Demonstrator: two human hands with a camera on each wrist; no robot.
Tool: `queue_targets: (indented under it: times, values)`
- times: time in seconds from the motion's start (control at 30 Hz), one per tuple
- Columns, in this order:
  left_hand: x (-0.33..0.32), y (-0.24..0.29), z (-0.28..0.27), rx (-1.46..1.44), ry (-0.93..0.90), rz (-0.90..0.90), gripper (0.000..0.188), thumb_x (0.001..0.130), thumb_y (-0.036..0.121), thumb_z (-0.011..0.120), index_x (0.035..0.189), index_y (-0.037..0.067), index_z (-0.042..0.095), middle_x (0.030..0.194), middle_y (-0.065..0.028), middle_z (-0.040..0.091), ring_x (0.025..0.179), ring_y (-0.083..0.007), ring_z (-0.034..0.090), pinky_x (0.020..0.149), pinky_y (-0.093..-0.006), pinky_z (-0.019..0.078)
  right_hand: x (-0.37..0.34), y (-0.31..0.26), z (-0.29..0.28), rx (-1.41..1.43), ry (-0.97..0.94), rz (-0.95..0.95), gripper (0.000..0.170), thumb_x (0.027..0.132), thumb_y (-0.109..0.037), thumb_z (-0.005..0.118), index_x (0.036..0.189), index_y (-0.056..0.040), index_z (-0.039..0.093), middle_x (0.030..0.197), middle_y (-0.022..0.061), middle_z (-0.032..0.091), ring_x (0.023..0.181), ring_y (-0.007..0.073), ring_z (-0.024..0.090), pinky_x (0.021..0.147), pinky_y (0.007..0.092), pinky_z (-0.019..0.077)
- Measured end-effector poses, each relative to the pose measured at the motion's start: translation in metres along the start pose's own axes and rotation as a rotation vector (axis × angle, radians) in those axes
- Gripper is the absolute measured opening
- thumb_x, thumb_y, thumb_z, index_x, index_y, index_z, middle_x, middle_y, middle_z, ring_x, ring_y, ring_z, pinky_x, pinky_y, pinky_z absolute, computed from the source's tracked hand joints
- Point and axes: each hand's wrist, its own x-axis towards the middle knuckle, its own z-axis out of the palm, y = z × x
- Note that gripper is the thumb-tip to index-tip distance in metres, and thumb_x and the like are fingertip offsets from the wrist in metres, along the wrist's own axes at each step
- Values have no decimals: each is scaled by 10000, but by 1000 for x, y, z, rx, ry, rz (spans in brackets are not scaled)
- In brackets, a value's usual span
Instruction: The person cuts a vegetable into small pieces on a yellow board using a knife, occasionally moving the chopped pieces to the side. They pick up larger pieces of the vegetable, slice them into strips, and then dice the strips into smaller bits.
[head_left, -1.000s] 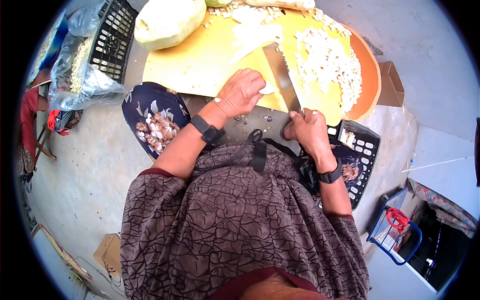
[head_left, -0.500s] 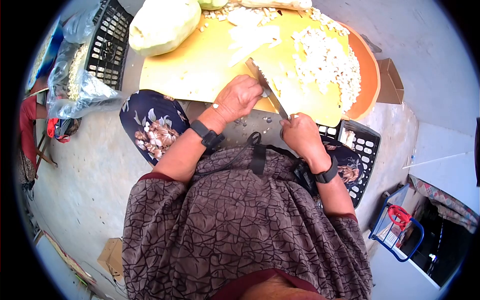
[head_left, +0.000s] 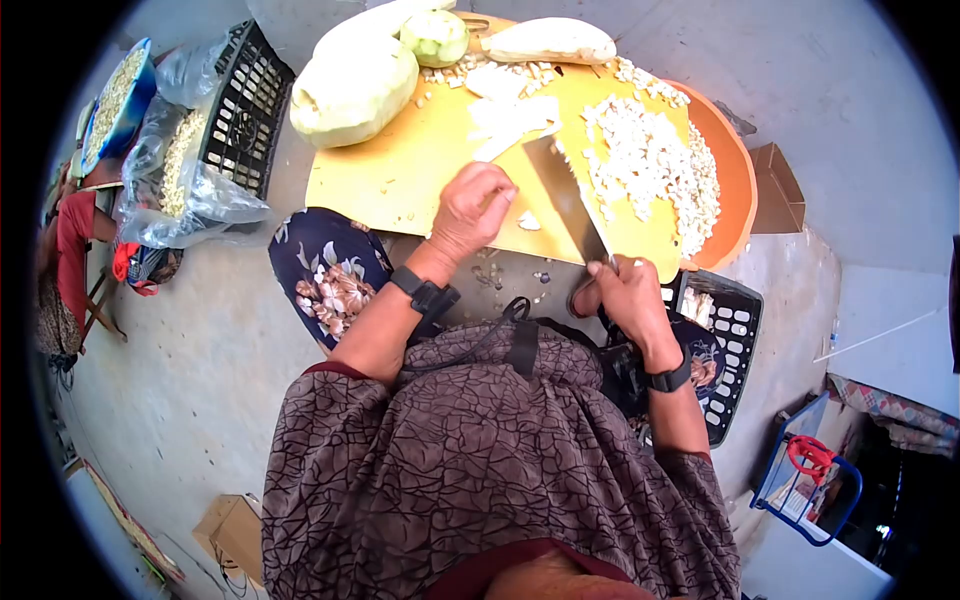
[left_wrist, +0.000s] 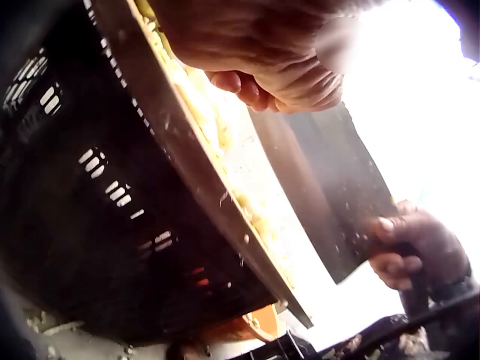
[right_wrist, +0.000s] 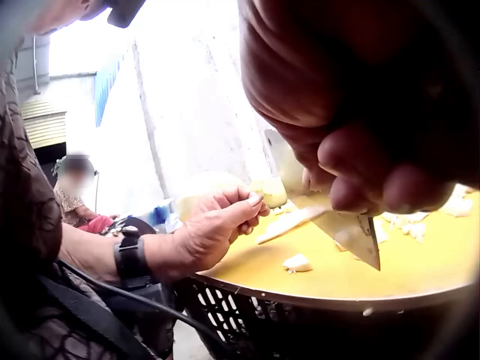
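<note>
My right hand [head_left: 632, 300] grips the handle of a wide knife [head_left: 568, 195], its blade slanting up and left over the yellow board [head_left: 385, 190]. My left hand [head_left: 472, 212] is over the board's near edge, left of the blade. In the right wrist view the left hand [right_wrist: 219, 229] has curled fingers with the thumb against the forefinger, and nothing shows in them. A small white piece [right_wrist: 298, 263] lies on the board, apart from both hands. Diced white pieces [head_left: 640, 150] are heaped on the right side of the board, beside flat white slices [head_left: 508, 120].
Peeled pale gourds [head_left: 355, 90], a green one [head_left: 435, 38] and a long white one [head_left: 550, 40] lie along the far side. An orange basin [head_left: 738, 170] is under the board's right end. Black crates [head_left: 250, 110] stand left and right, with a plastic bag [head_left: 160, 200] at left.
The white piece that was at my left fingertips lies loose on the board. The left hand is apart from it, and the knife has swung away to the right of that hand.
</note>
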Motion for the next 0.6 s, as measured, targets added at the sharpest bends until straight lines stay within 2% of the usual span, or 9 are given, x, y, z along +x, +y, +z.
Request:
queue_targets:
  times: [0.03, 0.1, 0.17, 0.2, 0.3, 0.33, 0.43, 0.6]
  values:
    - [6, 0, -3, 47, 71, 23, 45, 815, 12, 679, 832, 31, 643, 860, -119, 640, 854, -309, 640, 766, -381, 532, -5, 2, 0, -3, -25, -15, 279, 903, -219, 670, 829, 51, 677, 682, 260, 622, 627, 399, 629, 610, 452, 494]
    - [17, -2, -9, 176, 60, 20, 94, 815, 40, 686, 901, 23, 653, 941, -131, 650, 905, -316, 640, 805, -395, 525, -16, 7, 1, -10, -60, -131, 242, 888, -222, 687, 856, 18, 698, 697, 251, 628, 697, 425, 642, 656, 465, 508]
    - [28, -9, -15, 331, 7, 90, 150, 825, 47, 681, 969, 11, 663, 1006, -146, 660, 940, -321, 644, 834, -398, 529, -18, 11, 0, -127, -183, -31, 225, 881, -228, 694, 890, -5, 718, 694, 244, 626, 716, 425, 644, 678, 463, 512]
    - [31, -12, -15, 345, -72, 40, 251, 811, 87, 695, 1054, 31, 669, 1089, -148, 649, 1062, -333, 604, 919, -436, 483, -17, 15, 1, -173, -176, -75, 221, 876, -235, 700, 885, -15, 724, 678, 239, 618, 714, 422, 643, 682, 469, 512]
    - [37, -18, -9, 463, -155, 100, 341, 807, 107, 708, 1140, 61, 654, 1172, -129, 629, 1138, -308, 570, 971, -431, 439, -12, 22, 1, -128, -87, -70, 220, 874, -233, 698, 854, -15, 717, 689, 234, 626, 712, 418, 642, 684, 476, 510]
    - [40, -16, -4, 493, -129, 132, 292, 784, 87, 718, 1067, 92, 648, 1102, -90, 614, 1088, -291, 553, 934, -420, 421, -13, 12, -6, -193, -58, -60, 217, 874, -232, 690, 841, -20, 716, 708, 225, 639, 733, 409, 649, 695, 479, 515]
    - [47, -19, 2, 637, -286, -1, 367, 791, 73, 713, 1148, 89, 630, 1149, -87, 610, 1104, -297, 560, 943, -420, 423, -3, 16, -8, -282, 83, -16, 253, 874, -248, 683, 828, 0, 707, 744, 218, 659, 788, 402, 662, 717, 475, 524]
    - [35, -21, 6, 582, -326, 90, 263, 794, 9, 666, 1043, 93, 656, 1062, -76, 600, 1031, -286, 565, 878, -407, 440, 13, 30, -12, -172, 176, 113, 300, 874, -258, 682, 802, 34, 691, 792, 252, 664, 790, 425, 657, 740, 473, 527]
